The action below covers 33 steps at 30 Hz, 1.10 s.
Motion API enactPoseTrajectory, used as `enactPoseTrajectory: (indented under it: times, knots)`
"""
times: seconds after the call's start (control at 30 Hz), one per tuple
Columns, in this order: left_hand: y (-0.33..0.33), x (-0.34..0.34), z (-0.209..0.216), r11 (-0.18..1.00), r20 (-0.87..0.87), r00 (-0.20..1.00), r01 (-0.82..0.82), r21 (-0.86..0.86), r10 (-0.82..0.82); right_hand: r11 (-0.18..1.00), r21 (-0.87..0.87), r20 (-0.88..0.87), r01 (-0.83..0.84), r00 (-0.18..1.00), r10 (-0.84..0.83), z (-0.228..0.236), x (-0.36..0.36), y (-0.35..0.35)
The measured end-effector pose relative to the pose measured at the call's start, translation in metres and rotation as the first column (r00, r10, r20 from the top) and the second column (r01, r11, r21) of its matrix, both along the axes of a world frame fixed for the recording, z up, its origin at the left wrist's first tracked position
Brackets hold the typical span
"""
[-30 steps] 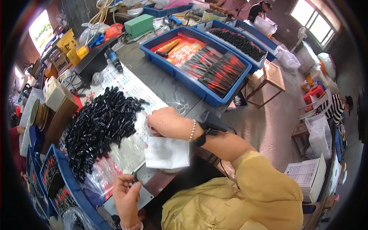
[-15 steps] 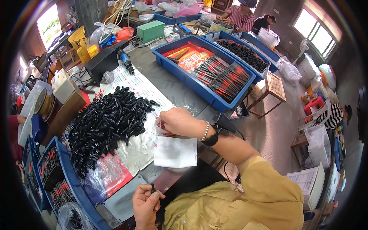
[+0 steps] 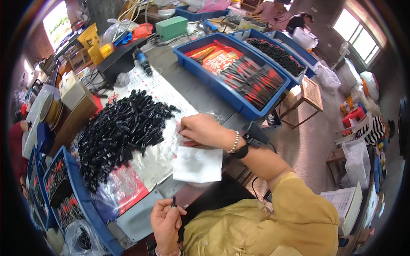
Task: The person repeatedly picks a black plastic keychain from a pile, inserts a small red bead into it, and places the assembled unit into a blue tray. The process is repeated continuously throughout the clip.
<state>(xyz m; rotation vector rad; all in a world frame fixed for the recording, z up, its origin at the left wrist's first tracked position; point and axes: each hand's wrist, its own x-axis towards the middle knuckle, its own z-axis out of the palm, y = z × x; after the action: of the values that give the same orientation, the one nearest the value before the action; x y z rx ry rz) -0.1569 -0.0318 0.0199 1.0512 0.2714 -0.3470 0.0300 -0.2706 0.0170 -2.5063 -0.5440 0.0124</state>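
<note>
My left hand (image 3: pixel 165 224) is low in the middle, its thumb and fingers pinching a small black plastic piece (image 3: pixel 174 201) that points upward. My right hand (image 3: pixel 204 129) reaches across from the right, fingers bent down and closed over some small reddish pieces (image 3: pixel 190 143) by clear plastic. What its fingertips hold is hidden. Just below that hand lies a white sheet (image 3: pixel 197 165) with a grey smudge. A big heap of glossy black plastic parts (image 3: pixel 124 130) spreads to the left of my right hand.
A blue tray (image 3: pixel 186 64) of black-and-red pieces stands beyond my right hand. Another blue tray (image 3: pixel 77 185) is at the left edge. A blue screwdriver-like tool (image 3: pixel 143 63) stands behind the heap. A stool (image 3: pixel 308 97) is at right; people sit farther off.
The black piece in my left hand now stands more upright, and that hand has turned slightly. My right hand stays over the reddish pieces, its fingers shifted a little. The whole view has shifted slightly.
</note>
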Motion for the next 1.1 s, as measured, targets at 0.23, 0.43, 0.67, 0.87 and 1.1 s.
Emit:
enactPoseTrajectory:
  times: [0.23, 0.43, 0.67, 0.87, 1.1]
  knots:
    - [-0.011, 0.002, 0.013, 0.986, 0.058, 0.997, -0.056, 0.156, 0.048, 0.826, 0.554, -0.364, -0.101, 0.863, 0.349, 0.021, -0.086, 0.028]
    - [-0.008, -0.002, 0.016, 0.987, 0.145, 0.989, -0.053, 0.152, 0.031, 0.533, 0.745, -0.66, 0.401, 0.559, 0.503, 0.002, -0.137, 0.072]
    - [0.017, -0.035, 0.013, 0.923, 0.099, 0.986, 0.091, 0.373, -0.137, 0.413, 0.844, -0.534, 0.341, 0.47, 0.703, 0.0, -0.139, 0.083]
    - [0.076, -0.093, 0.0, 0.736, -0.523, 0.851, 0.388, 0.555, -0.054, 0.215, 0.87, -0.433, 0.445, 0.477, 0.765, 0.013, -0.129, 0.065]
    - [0.098, -0.113, -0.001, 0.559, -0.572, 0.819, 0.454, 0.693, 0.043, 0.267, 0.842, -0.469, 0.469, 0.391, 0.792, 0.009, -0.125, 0.054]
